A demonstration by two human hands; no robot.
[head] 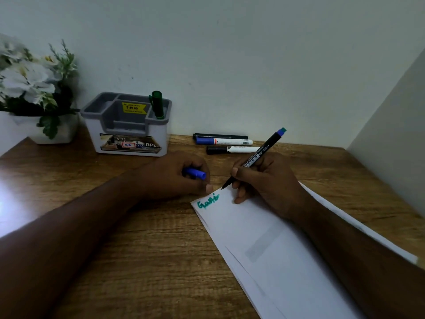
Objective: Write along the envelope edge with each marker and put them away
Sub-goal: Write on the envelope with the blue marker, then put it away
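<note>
A white envelope (271, 245) lies slanted on the wooden desk, with green handwriting (208, 201) at its far corner. My right hand (266, 180) grips a thin black marker (257, 155) with a blue end; its tip rests at the envelope's top edge, just right of the green writing. My left hand (174, 173) is closed around a blue cap (195, 173), its thumb pressing near the envelope's corner. A green marker (157, 104) stands upright in the right slot of the grey and white organizer (128, 125).
Three markers lie against the wall behind my hands: a black one (220, 136), a blue-capped white one (224, 141) and a black-capped white one (232, 149). A white pot of flowers (34, 88) stands at the far left. A wall panel closes the right side.
</note>
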